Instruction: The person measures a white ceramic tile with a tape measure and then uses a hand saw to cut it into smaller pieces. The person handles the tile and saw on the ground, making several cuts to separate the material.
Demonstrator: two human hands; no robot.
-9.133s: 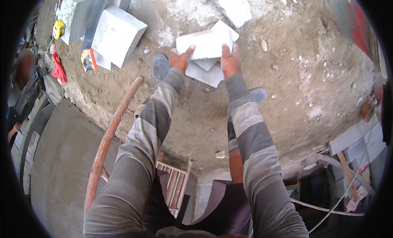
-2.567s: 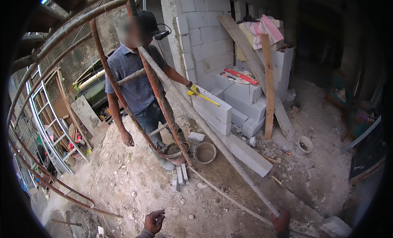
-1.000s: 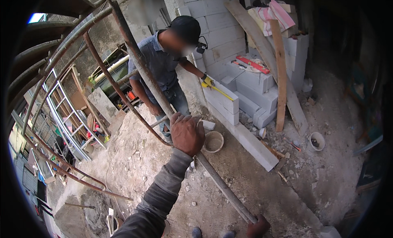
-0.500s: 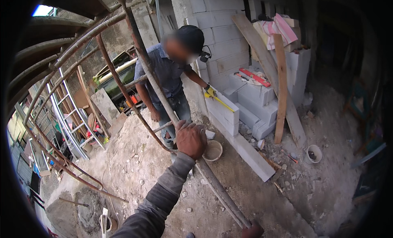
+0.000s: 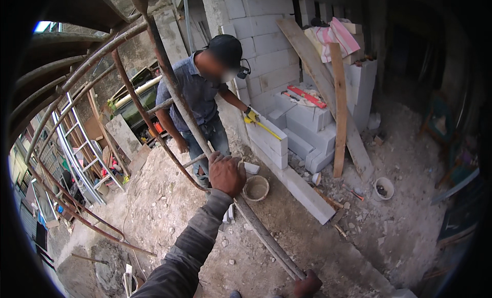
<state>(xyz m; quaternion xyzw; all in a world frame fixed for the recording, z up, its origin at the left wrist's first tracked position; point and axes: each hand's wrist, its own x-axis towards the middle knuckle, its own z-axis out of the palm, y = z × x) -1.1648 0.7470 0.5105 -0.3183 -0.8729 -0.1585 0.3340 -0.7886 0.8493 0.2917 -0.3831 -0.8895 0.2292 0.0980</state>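
My left hand (image 5: pixel 227 176), in a grey sleeve, is closed around a long rusty metal scaffold pole (image 5: pixel 259 227). Near the bottom edge, my right hand (image 5: pixel 307 284) is wrapped around the lower part of that pole; it is dark and partly cut off. The pole slants from upper left to lower right and joins the curved scaffold frame (image 5: pixel 130 77). Beyond my left hand stands a co-worker (image 5: pixel 192 90) in a blue-grey shirt and dark cap. Their yellow-gloved hand (image 5: pixel 251 115) holds a yellow tape measure (image 5: pixel 269 129) along a low wall of white blocks (image 5: pixel 267 144).
A round mortar tub (image 5: pixel 255 188) sits just right of my left hand. Farther right are leaning planks (image 5: pixel 338 111), a red spirit level (image 5: pixel 307 96) on stacked blocks, and a white bucket (image 5: pixel 383 188). An aluminium ladder (image 5: pixel 77 139) leans at left. Rubble covers the dirt floor.
The whole view has shifted, so the scene sits slightly farther left. Both my hands stay on the scaffold pole, and the right one shows more fully. The co-worker keeps the tape on the blocks.
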